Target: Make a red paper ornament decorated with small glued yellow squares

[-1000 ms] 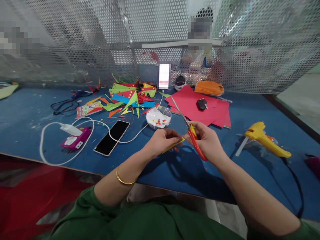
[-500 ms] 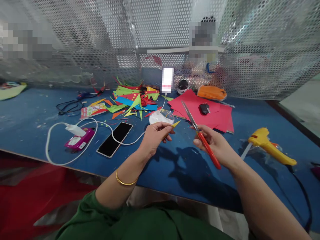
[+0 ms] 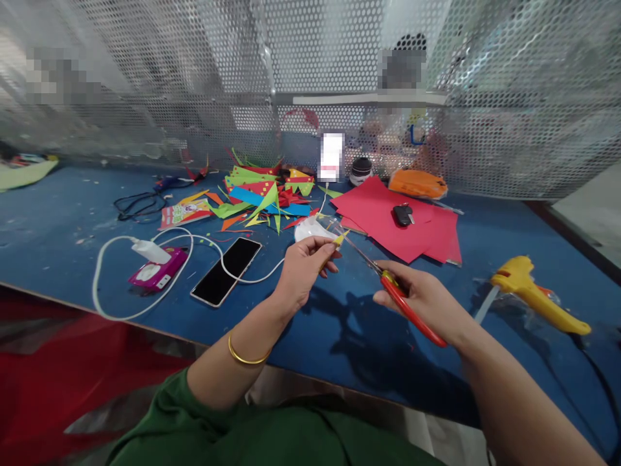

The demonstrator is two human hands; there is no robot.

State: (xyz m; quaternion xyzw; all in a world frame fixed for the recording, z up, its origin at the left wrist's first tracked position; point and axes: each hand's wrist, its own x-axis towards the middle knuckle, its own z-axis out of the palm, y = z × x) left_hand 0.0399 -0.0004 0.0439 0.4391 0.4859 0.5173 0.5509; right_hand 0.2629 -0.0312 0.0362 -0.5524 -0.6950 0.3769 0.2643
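Observation:
Between the thumb and fingers of my left hand (image 3: 306, 268) is a small pointed piece of yellow paper (image 3: 339, 239), its tip sticking out to the right. My right hand (image 3: 420, 294) grips red-handled scissors (image 3: 405, 304). Their metal blades point up and left, with the tips right beside the yellow paper; whether they touch it I cannot tell. Just behind my left hand stands a clear round dish (image 3: 310, 228) with something white in it. Farther back lies a heap of coloured paper strips (image 3: 264, 197) in green, red, blue and orange.
Red paper sheets (image 3: 378, 217) lie at the back right under a car key (image 3: 402, 214). A yellow glue gun (image 3: 533, 291) rests at right. At left are a black-screened phone (image 3: 227, 270), a purple power socket (image 3: 158, 270) and a looping white cable (image 3: 99, 259). A perforated metal screen (image 3: 194, 84) stands behind.
The scissors have swung left and lower, bringing their tips from above the red sheets to the yellow paper. My left hand keeps its pinch. The view has shifted slightly.

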